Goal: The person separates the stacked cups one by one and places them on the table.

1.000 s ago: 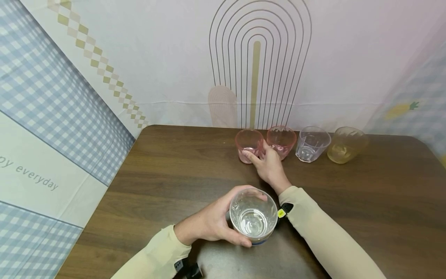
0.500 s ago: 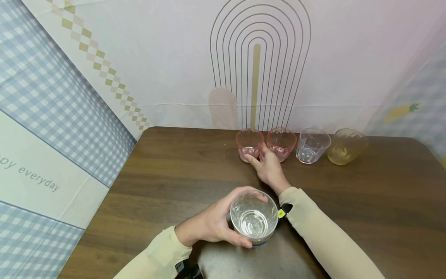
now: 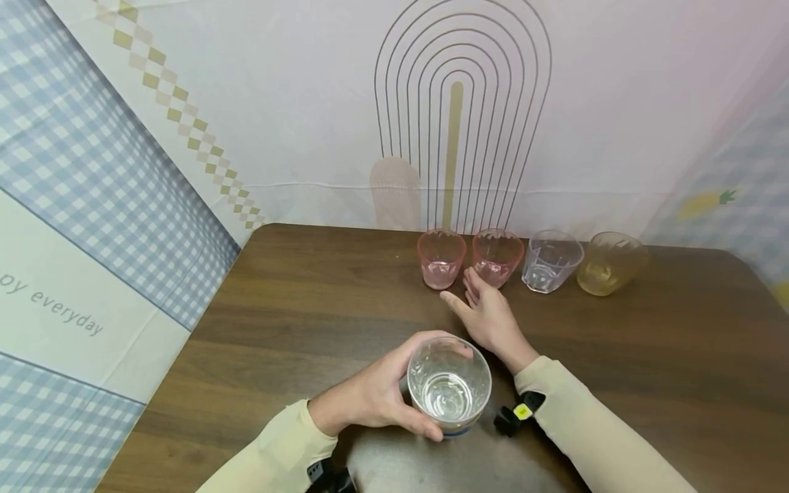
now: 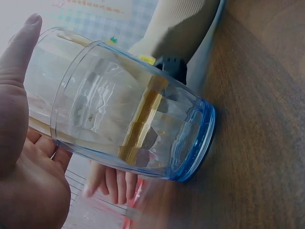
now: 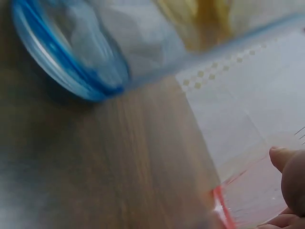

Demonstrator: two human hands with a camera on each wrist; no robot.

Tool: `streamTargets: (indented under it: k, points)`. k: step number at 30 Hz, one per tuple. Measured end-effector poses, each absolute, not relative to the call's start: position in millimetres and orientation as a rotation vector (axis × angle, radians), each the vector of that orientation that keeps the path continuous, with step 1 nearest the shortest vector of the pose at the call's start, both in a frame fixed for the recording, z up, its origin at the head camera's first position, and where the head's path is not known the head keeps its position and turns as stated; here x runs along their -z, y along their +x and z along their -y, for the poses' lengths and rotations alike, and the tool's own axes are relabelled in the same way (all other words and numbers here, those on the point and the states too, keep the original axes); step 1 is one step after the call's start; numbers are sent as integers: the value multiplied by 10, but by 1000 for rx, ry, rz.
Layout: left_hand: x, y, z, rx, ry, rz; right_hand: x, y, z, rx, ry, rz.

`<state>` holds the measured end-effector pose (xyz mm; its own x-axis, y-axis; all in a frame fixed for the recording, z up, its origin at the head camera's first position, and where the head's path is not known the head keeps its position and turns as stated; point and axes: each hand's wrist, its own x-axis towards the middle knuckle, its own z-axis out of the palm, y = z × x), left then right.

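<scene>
Near the table's front, my left hand (image 3: pixel 382 390) grips a transparent tumbler (image 3: pixel 448 383), thumb on the near side and fingers around the far side. From the left wrist view this looks like nested tumblers (image 4: pixel 183 133), with a blue base, an amber band and a clear upper part, tilted close over the wood. My right hand (image 3: pixel 490 318) has its fingers extended and thumb spread, holding nothing. Its fingertips lie right at the lower side of the right pink tumbler (image 3: pixel 501 248). The left pink tumbler (image 3: pixel 441 257) stands just beyond the thumb.
A clear tumbler (image 3: pixel 550 263) and a yellow tumbler (image 3: pixel 610 263) continue the row to the right along the back edge of the brown wooden table (image 3: pixel 296 294). Behind rises a white patterned cloth (image 3: pixel 308 103); blue checked cloth (image 3: pixel 135 157) borders the left side.
My right hand has let go of the left pink tumbler and drawn back toward the front right, its thumb now apart from it. The left hand and its tumblers have stayed in place.
</scene>
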<state>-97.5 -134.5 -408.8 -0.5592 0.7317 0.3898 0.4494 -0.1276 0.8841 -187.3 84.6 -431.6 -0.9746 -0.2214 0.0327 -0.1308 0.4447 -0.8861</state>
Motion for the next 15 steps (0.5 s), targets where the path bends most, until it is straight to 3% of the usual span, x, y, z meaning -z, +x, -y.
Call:
streamTargets:
  k: [15]
  points:
    - [4097, -991, 1371, -1700, 1332, -1890, 3966, -1396, -1200, 1866, -548, -2527]
